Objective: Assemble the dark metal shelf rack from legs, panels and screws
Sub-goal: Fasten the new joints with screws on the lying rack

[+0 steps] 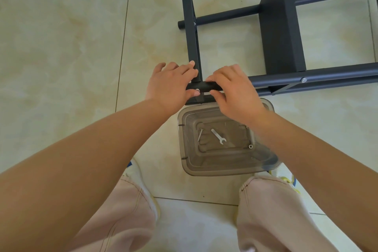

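The dark metal shelf rack (pixel 280 26) lies on its side from centre toward one o'clock on the tiled floor (pixel 61 47). Your left hand (pixel 171 86) and right hand (pixel 235 92) both grip its nearest round leg (pixel 204 86). The clear plastic bin (pixel 225 168), touching the rack's near edge, holds a small wrench (pixel 218 136) and long screw (pixel 200 134). Open floor lies at nine o'clock.

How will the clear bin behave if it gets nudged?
The bin looks like thin clear plastic, so probably light and likely to slide easily on the glossy tile floor. Its wide base suggests it won't tip. The wrench and screw lie loose inside and would likely rattle or shift.
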